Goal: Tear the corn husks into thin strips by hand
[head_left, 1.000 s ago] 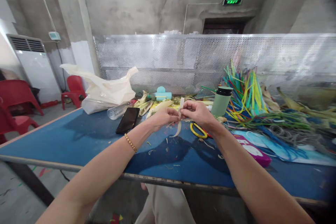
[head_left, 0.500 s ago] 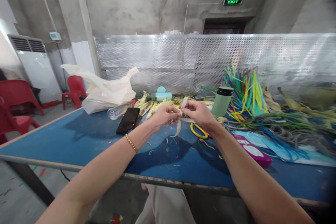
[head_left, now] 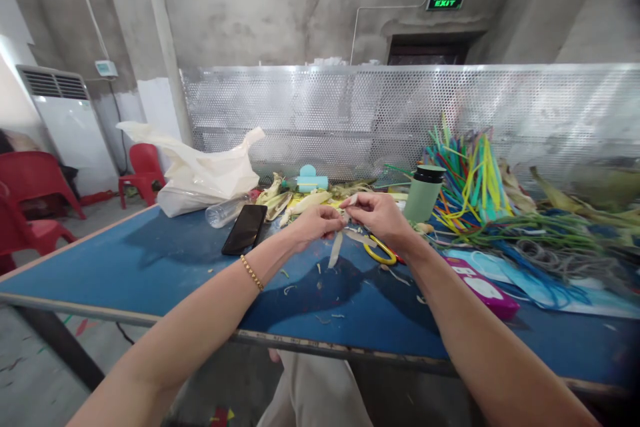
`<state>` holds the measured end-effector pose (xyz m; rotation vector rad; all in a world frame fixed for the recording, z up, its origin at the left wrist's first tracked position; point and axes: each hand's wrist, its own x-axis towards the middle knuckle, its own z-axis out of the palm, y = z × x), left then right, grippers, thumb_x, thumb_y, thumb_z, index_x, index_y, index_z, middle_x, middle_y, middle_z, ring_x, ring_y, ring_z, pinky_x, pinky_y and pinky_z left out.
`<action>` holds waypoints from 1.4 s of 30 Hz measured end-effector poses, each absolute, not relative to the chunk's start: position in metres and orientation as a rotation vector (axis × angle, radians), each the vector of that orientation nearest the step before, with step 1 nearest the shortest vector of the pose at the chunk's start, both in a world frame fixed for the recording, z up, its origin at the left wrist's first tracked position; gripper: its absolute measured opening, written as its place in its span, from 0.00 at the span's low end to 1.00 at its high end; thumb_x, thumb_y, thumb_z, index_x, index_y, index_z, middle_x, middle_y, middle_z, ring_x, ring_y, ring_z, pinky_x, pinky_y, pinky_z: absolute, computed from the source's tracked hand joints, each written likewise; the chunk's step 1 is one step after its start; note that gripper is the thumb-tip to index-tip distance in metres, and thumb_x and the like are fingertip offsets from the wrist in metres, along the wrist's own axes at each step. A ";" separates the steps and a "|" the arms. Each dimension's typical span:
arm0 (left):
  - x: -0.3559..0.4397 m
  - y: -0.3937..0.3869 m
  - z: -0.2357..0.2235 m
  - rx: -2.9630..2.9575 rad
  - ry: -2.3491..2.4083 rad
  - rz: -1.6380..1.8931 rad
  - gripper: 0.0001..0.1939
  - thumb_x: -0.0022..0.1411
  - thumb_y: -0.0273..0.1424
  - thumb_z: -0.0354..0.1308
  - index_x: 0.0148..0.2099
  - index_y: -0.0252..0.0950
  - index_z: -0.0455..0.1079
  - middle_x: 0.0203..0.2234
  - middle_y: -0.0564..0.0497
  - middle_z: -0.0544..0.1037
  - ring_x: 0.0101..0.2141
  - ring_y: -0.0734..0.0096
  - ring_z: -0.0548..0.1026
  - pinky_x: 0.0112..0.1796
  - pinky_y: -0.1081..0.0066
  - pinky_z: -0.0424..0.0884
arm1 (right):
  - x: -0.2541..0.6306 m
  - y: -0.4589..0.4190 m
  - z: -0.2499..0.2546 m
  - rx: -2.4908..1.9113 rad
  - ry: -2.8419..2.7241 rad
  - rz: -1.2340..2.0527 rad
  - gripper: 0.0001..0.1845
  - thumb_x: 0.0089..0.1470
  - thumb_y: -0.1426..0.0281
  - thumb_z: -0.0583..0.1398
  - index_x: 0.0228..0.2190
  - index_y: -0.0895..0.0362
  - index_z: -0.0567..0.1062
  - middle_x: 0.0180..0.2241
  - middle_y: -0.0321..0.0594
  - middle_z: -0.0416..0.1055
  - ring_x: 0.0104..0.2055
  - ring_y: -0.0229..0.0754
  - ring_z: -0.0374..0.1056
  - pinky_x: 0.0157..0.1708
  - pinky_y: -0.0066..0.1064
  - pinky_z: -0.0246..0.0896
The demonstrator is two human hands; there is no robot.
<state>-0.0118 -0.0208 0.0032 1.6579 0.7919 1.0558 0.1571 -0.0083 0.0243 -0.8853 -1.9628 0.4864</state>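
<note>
My left hand (head_left: 319,223) and my right hand (head_left: 376,215) meet above the table's middle, fingertips close together. Both pinch a narrow pale strip (head_left: 336,251) that looks like corn husk. One end dangles below my left fingers, and a bit shows above my right fingers; the part between them is largely hidden. Just under my right hand lie scissors with yellow handles (head_left: 382,255). Behind my hands are pale husks (head_left: 313,201). A black phone (head_left: 245,229) lies left of my left hand.
On the blue table (head_left: 165,273) stand a white plastic bag (head_left: 210,177), a clear bottle (head_left: 226,212) and a green cup with a black lid (head_left: 424,197). To the right are colourful strips (head_left: 480,180), cords (head_left: 540,230), a purple packet (head_left: 483,288) and blue masks (head_left: 560,290).
The dangling end of the strip has swung and hangs straighter. Less of the strip sticks up above my right fingers. Both hands have shifted only slightly.
</note>
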 end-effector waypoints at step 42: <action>-0.019 -0.016 0.006 1.387 0.672 0.995 0.04 0.48 0.20 0.63 0.30 0.27 0.72 0.23 0.48 0.75 0.18 0.81 0.67 0.21 0.76 0.59 | 0.157 -0.006 0.024 -0.991 -1.838 0.415 0.15 0.53 0.61 0.58 0.32 0.60 0.77 0.29 0.43 0.75 0.27 0.40 0.67 0.29 0.32 0.61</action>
